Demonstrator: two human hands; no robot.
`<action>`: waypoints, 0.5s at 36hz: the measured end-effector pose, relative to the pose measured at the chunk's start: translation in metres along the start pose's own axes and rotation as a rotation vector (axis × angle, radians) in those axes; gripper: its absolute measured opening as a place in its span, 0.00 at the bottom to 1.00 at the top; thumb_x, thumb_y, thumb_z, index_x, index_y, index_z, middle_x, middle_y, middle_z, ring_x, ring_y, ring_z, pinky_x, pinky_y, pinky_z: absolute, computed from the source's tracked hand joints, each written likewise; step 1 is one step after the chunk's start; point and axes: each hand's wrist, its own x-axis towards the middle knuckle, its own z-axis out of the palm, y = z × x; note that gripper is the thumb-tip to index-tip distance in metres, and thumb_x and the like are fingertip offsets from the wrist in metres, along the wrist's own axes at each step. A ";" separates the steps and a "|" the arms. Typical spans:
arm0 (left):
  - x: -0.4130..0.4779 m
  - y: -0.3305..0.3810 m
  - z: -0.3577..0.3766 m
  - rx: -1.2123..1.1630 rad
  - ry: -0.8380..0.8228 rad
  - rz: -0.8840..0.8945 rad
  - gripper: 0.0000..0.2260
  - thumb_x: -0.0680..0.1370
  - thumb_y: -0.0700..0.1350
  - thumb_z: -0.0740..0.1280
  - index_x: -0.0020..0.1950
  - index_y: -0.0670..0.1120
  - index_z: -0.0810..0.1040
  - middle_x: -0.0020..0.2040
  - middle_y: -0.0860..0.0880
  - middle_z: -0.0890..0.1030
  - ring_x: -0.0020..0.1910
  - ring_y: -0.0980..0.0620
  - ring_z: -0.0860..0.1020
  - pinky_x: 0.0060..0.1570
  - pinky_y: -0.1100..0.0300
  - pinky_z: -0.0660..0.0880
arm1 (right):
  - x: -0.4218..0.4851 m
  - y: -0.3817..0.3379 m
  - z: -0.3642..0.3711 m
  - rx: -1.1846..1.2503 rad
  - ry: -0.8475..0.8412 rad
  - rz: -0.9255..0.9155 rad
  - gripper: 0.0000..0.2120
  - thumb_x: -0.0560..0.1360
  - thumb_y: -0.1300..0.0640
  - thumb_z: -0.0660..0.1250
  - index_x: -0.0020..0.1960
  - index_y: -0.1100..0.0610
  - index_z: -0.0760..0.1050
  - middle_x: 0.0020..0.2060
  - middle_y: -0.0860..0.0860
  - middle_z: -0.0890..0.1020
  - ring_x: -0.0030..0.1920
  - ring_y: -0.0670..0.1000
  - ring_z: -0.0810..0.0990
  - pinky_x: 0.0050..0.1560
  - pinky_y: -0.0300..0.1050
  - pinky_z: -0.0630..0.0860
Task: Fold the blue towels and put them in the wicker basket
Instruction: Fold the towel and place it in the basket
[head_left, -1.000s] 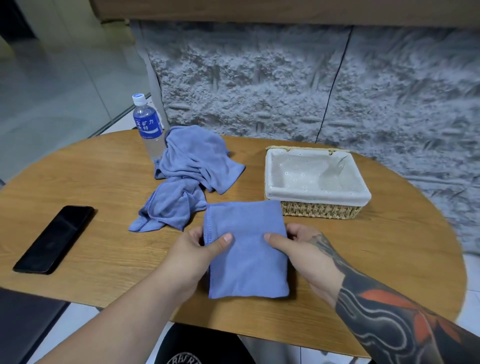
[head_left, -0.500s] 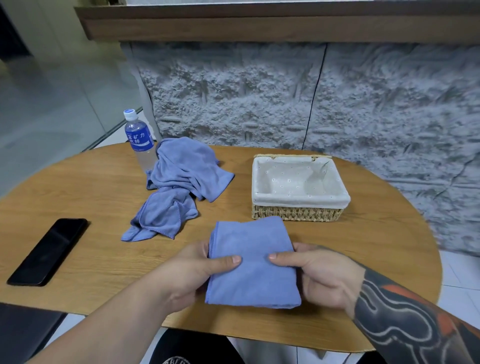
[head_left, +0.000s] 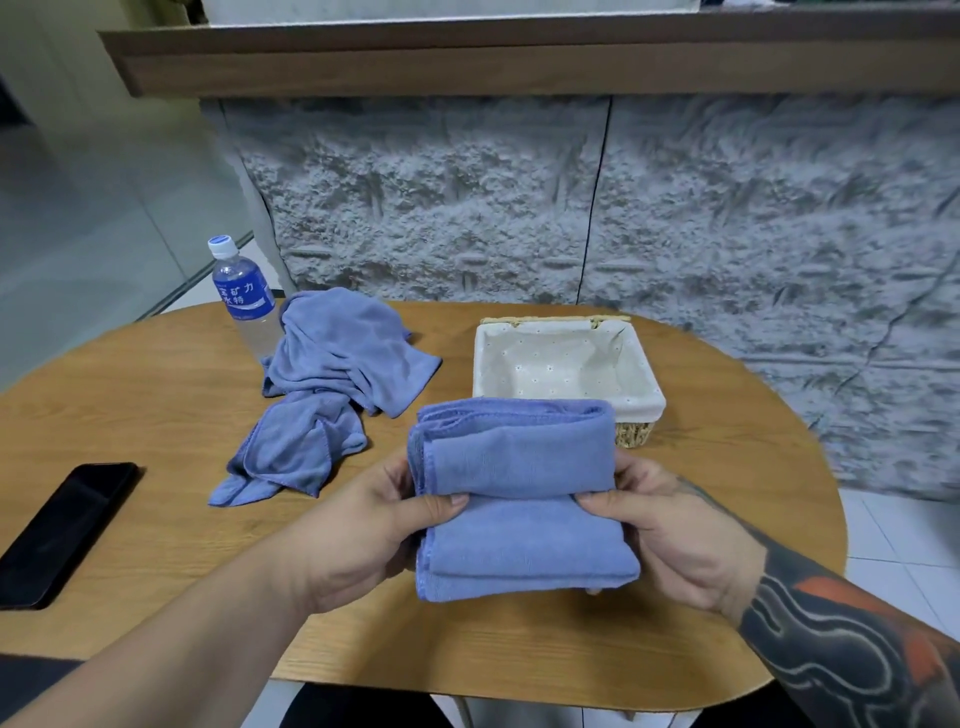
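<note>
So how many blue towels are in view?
2 for sure: a folded towel held by left hand and right hand, and a crumpled heap beside the water bottle, maybe hiding more.

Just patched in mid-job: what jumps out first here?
A folded blue towel is held front and centre, pinched between the left hand and right hand. Behind it stands the wicker basket, only its white lining showing; a crumpled heap of blue towels lies to its left, beside a water bottle.
</note>
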 end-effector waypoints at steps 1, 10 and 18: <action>0.001 0.000 0.001 -0.007 0.003 -0.001 0.20 0.79 0.40 0.69 0.70 0.50 0.77 0.65 0.47 0.84 0.63 0.47 0.83 0.53 0.54 0.82 | 0.000 -0.002 -0.001 0.007 -0.007 0.007 0.22 0.70 0.58 0.80 0.64 0.51 0.84 0.63 0.60 0.85 0.56 0.61 0.86 0.58 0.67 0.76; 0.016 -0.014 0.002 -0.015 -0.071 -0.083 0.17 0.82 0.44 0.68 0.72 0.46 0.77 0.70 0.43 0.80 0.69 0.43 0.79 0.65 0.47 0.76 | 0.006 -0.004 -0.017 -0.004 -0.002 0.081 0.23 0.78 0.60 0.72 0.72 0.56 0.78 0.70 0.60 0.80 0.71 0.68 0.77 0.73 0.81 0.60; 0.040 0.007 0.005 -0.077 -0.052 -0.042 0.19 0.81 0.39 0.69 0.72 0.50 0.76 0.69 0.47 0.81 0.68 0.45 0.80 0.63 0.47 0.77 | 0.018 -0.030 -0.032 0.044 -0.098 0.074 0.23 0.81 0.66 0.65 0.73 0.49 0.76 0.67 0.60 0.82 0.50 0.66 0.86 0.29 0.54 0.84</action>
